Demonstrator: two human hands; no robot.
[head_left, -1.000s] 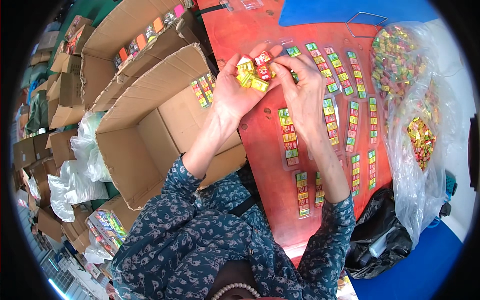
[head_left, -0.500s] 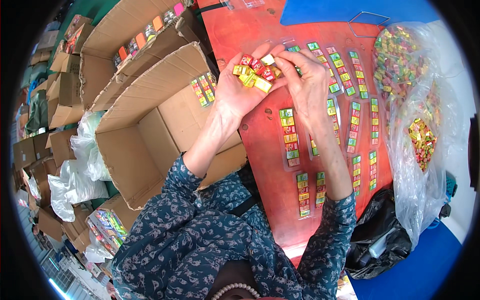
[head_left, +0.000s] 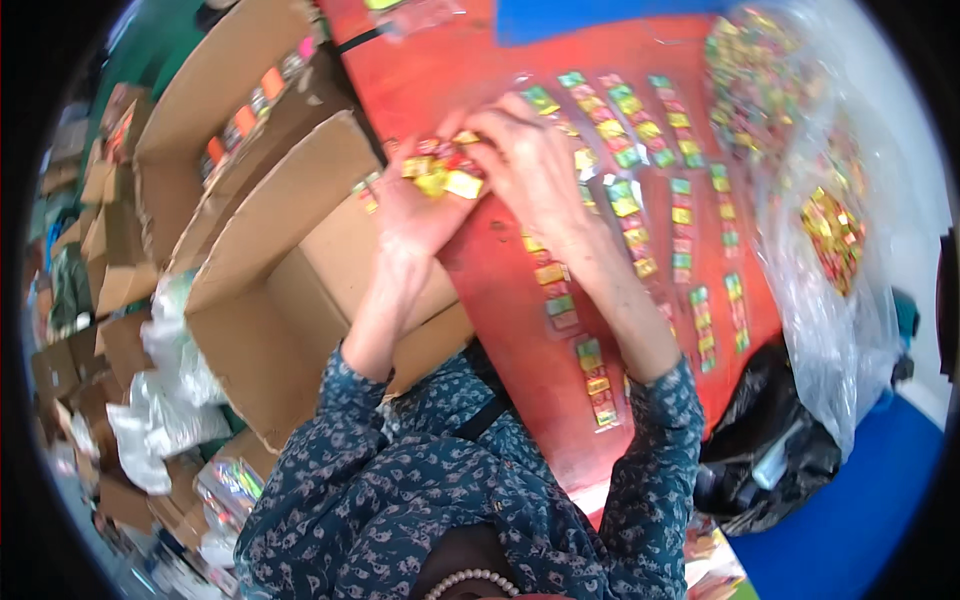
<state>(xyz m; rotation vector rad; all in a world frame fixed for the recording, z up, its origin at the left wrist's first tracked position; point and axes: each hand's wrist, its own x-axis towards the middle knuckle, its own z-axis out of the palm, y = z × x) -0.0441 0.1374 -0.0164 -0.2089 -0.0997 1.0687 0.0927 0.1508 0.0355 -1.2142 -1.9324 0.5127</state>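
Note:
My left hand (head_left: pixel 415 222) is palm up and cupped under a small heap of block-shaped wrapped sweets (head_left: pixel 432 176), red and yellow. Over the heap's right side, my right hand (head_left: pixel 530 165) reaches in with its fingers pinched at a yellow piece; motion blur softens the fingertips. Below and around the right forearm lie clear narrow trays (head_left: pixel 597 385), each with a column of green, yellow and red pieces. The forearm hides part of some of these trays.
An open cardboard box (head_left: pixel 250 330) stands left of the red table (head_left: pixel 480 270), with more trays inside. Behind it is another carton (head_left: pixel 200 120). At right, a big clear plastic bag (head_left: pixel 810 330) holds many sweets, beside a black bag (head_left: pixel 760 420).
Both hands have shifted left with the heap of sweets and are now near the table's left edge. The whole view has swung slightly and blurred.

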